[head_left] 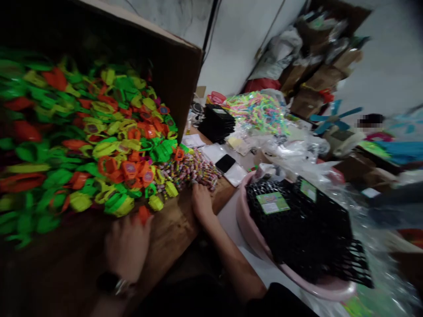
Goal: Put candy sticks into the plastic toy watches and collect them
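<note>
My left hand (127, 246), slightly blurred and with a dark watch on its wrist, is closed at the fingertips on an orange toy watch (143, 215). It is at the front edge of a big heap of toy watches (132, 145) in green, yellow and orange. To the right, my right hand (201, 201) reaches to a pile of small, multicoloured wrapped sticks (190, 171). Its fingers are curled together against the near side of that pile, and whatever they pinch is hidden. Both hands are over a brown wooden tabletop (176, 224).
An open cardboard box (178, 79) surrounds the watches. Right of the table, a pink tub (246, 220) holds black mesh-like trays with green labels. Behind are a phone (225, 163), a black stack (217, 123), clear plastic bags and a blue-bladed fan (335, 118). A person is far right.
</note>
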The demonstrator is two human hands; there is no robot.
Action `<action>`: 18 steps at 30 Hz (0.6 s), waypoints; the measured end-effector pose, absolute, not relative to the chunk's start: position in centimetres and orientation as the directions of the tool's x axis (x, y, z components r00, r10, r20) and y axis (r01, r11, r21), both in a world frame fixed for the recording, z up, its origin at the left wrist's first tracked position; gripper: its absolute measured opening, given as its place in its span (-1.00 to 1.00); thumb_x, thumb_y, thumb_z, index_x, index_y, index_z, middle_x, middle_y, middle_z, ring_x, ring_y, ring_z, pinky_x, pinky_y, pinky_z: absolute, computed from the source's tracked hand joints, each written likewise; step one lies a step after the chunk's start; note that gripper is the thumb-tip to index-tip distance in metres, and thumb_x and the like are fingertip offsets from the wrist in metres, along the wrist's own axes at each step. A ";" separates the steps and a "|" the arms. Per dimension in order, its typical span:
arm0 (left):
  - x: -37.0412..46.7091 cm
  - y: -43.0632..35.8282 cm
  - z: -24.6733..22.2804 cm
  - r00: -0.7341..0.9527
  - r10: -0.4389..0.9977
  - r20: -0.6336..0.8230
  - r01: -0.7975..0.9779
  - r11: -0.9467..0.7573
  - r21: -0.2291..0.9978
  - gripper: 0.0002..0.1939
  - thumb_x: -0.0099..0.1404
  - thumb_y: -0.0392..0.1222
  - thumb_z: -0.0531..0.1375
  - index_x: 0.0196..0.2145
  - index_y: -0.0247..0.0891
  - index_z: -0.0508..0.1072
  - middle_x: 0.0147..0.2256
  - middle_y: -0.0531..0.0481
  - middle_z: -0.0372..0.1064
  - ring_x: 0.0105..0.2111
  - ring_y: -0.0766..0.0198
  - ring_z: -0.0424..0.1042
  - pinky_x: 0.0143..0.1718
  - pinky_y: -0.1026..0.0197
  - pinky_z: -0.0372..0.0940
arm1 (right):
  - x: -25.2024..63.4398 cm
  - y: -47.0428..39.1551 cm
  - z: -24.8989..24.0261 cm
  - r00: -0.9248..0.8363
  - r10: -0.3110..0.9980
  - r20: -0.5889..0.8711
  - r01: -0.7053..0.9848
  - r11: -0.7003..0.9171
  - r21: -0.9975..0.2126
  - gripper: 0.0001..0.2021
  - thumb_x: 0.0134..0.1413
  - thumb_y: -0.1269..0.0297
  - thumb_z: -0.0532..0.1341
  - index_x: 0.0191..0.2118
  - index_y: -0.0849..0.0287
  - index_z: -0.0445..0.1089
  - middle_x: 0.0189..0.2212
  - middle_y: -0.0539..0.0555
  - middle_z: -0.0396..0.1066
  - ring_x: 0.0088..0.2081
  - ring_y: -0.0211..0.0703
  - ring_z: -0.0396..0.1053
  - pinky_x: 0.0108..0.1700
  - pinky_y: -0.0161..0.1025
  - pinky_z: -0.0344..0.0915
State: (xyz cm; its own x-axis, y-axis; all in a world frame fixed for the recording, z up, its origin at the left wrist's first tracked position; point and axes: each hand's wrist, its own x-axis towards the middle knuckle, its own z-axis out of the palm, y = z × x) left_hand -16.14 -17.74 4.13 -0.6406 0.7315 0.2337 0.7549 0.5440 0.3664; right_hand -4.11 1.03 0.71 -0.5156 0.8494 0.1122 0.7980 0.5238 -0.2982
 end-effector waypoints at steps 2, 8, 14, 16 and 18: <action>-15.4 -16.8 3.4 -0.657 0.721 0.219 0.711 0.498 0.496 -0.72 0.28 -0.13 0.01 -0.40 -0.35 0.42 -0.35 -0.29 0.35 -0.23 -0.11 0.32 -0.23 -0.11 0.23 | -3.7 0.8 0.3 -0.515 0.849 0.122 0.748 0.514 -0.420 -0.67 0.02 0.65 -0.05 -0.16 0.32 0.35 -0.18 0.32 0.38 -0.12 -0.01 0.31 -0.05 -0.06 0.25; -15.6 -17.6 2.1 -0.672 0.707 0.220 0.563 0.295 0.772 -0.87 0.21 -0.14 0.16 -0.35 -0.26 0.40 -0.10 -0.17 0.38 -0.10 0.10 0.40 -0.07 0.04 0.33 | -2.4 -0.9 0.1 -0.596 0.793 0.126 0.426 0.445 -0.788 -0.76 0.04 0.33 0.13 -0.16 0.25 0.41 -0.24 0.19 0.46 -0.19 -0.04 0.39 -0.13 -0.13 0.32; -14.8 -18.8 3.8 -0.659 0.728 0.189 0.375 0.100 0.922 -0.83 0.19 -0.11 0.20 -0.28 -0.23 0.39 -0.17 -0.09 0.43 -0.20 0.22 0.48 -0.23 0.21 0.41 | -2.8 -5.0 2.4 -0.721 0.691 -0.044 0.053 -0.008 -0.999 -0.64 -0.08 0.08 0.31 -0.16 0.16 0.45 -0.20 0.11 0.50 -0.17 -0.08 0.44 -0.12 -0.19 0.35; -14.6 -19.1 4.6 -0.646 0.741 0.184 0.307 0.032 0.951 -0.84 0.19 -0.13 0.21 -0.28 -0.23 0.42 -0.11 -0.11 0.40 -0.10 0.19 0.44 -0.14 0.17 0.38 | -2.8 -6.0 3.6 -0.766 0.637 -0.084 -0.047 -0.186 -0.981 -0.67 -0.14 0.12 0.36 -0.20 0.13 0.46 -0.20 0.07 0.49 -0.14 -0.10 0.42 -0.08 -0.20 0.32; -14.5 -19.5 5.2 -0.633 0.747 0.203 0.321 0.015 0.947 -0.85 0.22 -0.15 0.19 -0.26 -0.22 0.45 -0.08 -0.12 0.37 -0.05 0.18 0.40 -0.05 0.14 0.34 | -2.6 -6.7 4.8 -0.798 0.599 -0.056 -0.062 -0.174 -0.983 -0.70 -0.07 0.13 0.33 -0.18 0.11 0.44 -0.21 0.05 0.48 -0.13 -0.12 0.40 -0.05 -0.22 0.30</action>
State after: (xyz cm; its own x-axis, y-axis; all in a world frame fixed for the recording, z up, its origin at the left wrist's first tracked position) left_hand -14.47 -19.49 5.18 -0.6332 0.7469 0.2027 0.3210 0.0151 0.9470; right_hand -2.62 -6.71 4.77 -0.7985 0.5994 -0.0564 -0.0615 -0.1744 -0.9827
